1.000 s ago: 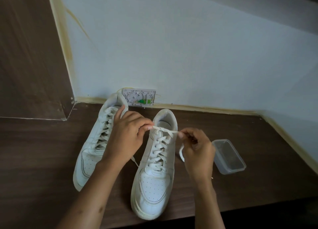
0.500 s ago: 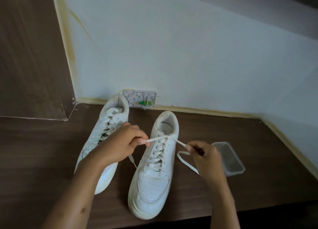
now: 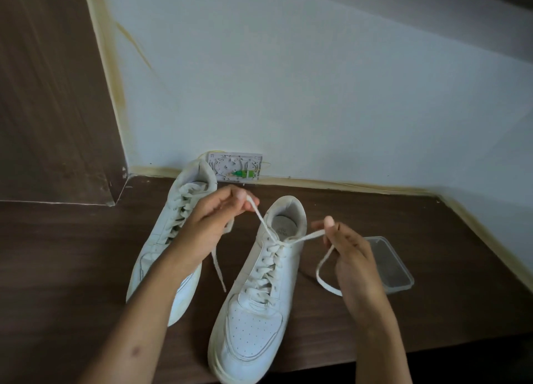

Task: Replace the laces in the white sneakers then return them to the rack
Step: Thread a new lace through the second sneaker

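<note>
Sneakers sit side by side on the dark wooden surface [image 3: 57, 268]: the near sneaker [image 3: 253, 297] has its lace [image 3: 268, 228] ends crossed, the left hand [image 3: 207, 225] pinching one end, the right hand [image 3: 350, 254] gripping the other. Behind lies the far sneaker [image 3: 176, 225]; a clear plastic container [image 3: 389, 265] rests just beyond the right hand.

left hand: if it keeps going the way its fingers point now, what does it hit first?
Likely the wall box at the wall's foot. The left hand points up and away, past the heel of the left sneaker; depth is unclear.
</note>
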Available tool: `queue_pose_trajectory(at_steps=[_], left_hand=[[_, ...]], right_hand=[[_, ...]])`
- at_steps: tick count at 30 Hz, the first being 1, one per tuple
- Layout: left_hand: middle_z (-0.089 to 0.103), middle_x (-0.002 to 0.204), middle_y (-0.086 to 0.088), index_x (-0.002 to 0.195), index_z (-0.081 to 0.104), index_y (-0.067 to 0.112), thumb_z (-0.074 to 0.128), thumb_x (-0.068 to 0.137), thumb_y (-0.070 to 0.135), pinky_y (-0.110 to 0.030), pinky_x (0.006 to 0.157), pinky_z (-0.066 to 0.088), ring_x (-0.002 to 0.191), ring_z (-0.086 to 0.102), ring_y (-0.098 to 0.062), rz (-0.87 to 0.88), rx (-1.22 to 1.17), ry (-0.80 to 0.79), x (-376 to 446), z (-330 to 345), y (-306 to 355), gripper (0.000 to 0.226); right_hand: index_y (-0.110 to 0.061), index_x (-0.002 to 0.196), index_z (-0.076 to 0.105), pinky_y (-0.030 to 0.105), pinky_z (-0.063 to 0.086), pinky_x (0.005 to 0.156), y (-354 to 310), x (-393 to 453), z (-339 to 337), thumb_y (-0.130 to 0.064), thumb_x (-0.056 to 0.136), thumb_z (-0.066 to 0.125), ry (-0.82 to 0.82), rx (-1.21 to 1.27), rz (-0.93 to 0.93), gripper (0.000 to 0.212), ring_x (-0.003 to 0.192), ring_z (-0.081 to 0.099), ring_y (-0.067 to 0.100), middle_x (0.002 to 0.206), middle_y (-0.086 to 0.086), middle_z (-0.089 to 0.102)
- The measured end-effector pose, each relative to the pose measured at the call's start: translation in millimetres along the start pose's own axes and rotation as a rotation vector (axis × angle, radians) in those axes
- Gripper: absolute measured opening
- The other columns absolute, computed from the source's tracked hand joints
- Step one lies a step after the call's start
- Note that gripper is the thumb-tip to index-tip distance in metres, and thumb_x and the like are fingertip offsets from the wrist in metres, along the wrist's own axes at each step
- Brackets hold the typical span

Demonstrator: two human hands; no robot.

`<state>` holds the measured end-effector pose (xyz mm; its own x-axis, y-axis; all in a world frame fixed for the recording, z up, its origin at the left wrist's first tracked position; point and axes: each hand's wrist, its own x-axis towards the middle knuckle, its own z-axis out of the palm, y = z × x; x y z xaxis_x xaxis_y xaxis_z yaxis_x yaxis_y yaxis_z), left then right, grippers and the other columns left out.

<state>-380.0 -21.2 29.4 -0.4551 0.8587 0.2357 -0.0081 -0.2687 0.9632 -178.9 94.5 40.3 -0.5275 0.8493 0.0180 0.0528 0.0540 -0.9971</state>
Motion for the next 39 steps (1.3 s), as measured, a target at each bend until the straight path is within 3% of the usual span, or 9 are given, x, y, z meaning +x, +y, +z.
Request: queue_pose_trajectory(at_steps=[3,5,8,13,17,23,32,35,39], left_hand=[[0.071,0.099,-0.013,0.094,0.057,0.006,0.043,0.097,0.025,-0.035,0.093,0.052,0.103,0.067,-0.033,-0.022,-0.352,0.058,3.7,21.3,0.9,0.025],[0.067,0.086,-0.008,0.091,0.056,0.009,0.041,0.100,0.023,-0.037,0.088,0.054,0.089,0.068,-0.032,-0.038,-0.424,0.079,6.2,32.4,-1.3,0.023],[0.056,0.080,-0.002,0.098,0.061,0.008,0.045,0.101,0.022,-0.036,0.077,0.052,0.071,0.055,-0.017,-0.011,-0.277,0.115,8.8,44.6,-9.0,0.021],[0.064,0.106,-0.014,0.111,0.069,0.005,0.057,0.095,0.008,-0.022,0.066,0.049,0.070,0.056,-0.009,0.032,-0.018,0.038,9.6,50.2,-15.7,0.020],[0.073,0.090,-0.005,0.103,0.073,0.006,0.069,0.082,0.010,-0.018,0.065,0.050,0.072,0.065,-0.011,0.018,-0.075,-0.015,7.4,53.3,-14.1,0.022],[0.072,0.082,-0.013,0.110,0.068,0.011,0.079,0.068,0.018,-0.022,0.064,0.053,0.069,0.067,-0.017,-0.094,-0.157,0.050,7.8,53.3,-14.7,0.044],[0.071,0.075,-0.021,0.084,0.077,0.008,0.079,0.067,0.020,-0.025,0.060,0.055,0.059,0.064,-0.019,0.016,-0.133,0.200,7.5,50.2,-17.4,0.022],[0.069,0.078,-0.019,0.082,0.074,-0.002,0.080,0.071,0.015,-0.031,0.063,0.056,0.064,0.066,-0.028,0.122,-0.096,0.099,7.8,50.6,-19.4,0.021],[0.068,0.089,0.000,0.082,0.078,0.004,0.073,0.082,0.031,-0.034,0.074,0.056,0.080,0.068,-0.025,0.106,0.008,-0.056,5.1,44.2,-17.8,0.028]], right_hand=[[-0.007,0.091,0.071,0.026,0.045,0.091,-5.1,-1.3,15.8,-0.029,0.098,0.048,-0.045,0.301,-0.021,0.033,0.103,0.066,0.015,0.101,0.005,0.072],[-0.010,0.082,0.068,0.028,0.053,0.083,-6.0,-0.7,26.7,-0.024,0.098,0.049,-0.019,0.463,-0.032,0.029,0.095,0.068,0.020,0.098,0.010,0.071],[-0.006,0.088,0.065,0.039,0.050,0.078,-2.8,-1.4,43.9,-0.023,0.098,0.052,0.073,0.485,-0.076,0.023,0.076,0.062,0.023,0.083,0.013,0.065],[-0.008,0.114,0.067,0.055,0.047,0.093,5.0,-0.8,49.3,-0.014,0.098,0.055,0.075,0.381,-0.111,0.021,0.093,0.057,0.039,0.104,0.036,0.058],[-0.006,0.117,0.067,0.041,0.055,0.088,10.0,0.9,48.1,-0.003,0.097,0.053,0.089,0.333,-0.150,0.025,0.103,0.065,0.039,0.118,0.025,0.064],[-0.006,0.099,0.056,0.033,0.057,0.071,6.0,-0.1,48.1,0.018,0.085,0.057,0.119,0.415,-0.102,0.027,0.073,0.066,0.027,0.082,0.015,0.069],[0.008,0.099,0.068,0.031,0.057,0.076,5.4,0.0,43.7,0.000,0.082,0.068,-0.043,0.360,-0.165,0.019,0.079,0.070,0.026,0.091,0.026,0.071],[0.008,0.090,0.067,0.034,0.059,0.078,10.3,1.3,46.9,-0.006,0.080,0.067,0.049,0.541,-0.044,0.016,0.077,0.070,0.027,0.087,0.024,0.071],[0.000,0.083,0.068,0.039,0.057,0.086,12.4,1.7,44.4,-0.008,0.077,0.069,0.105,0.638,0.045,0.010,0.087,0.070,0.030,0.091,0.019,0.073]])
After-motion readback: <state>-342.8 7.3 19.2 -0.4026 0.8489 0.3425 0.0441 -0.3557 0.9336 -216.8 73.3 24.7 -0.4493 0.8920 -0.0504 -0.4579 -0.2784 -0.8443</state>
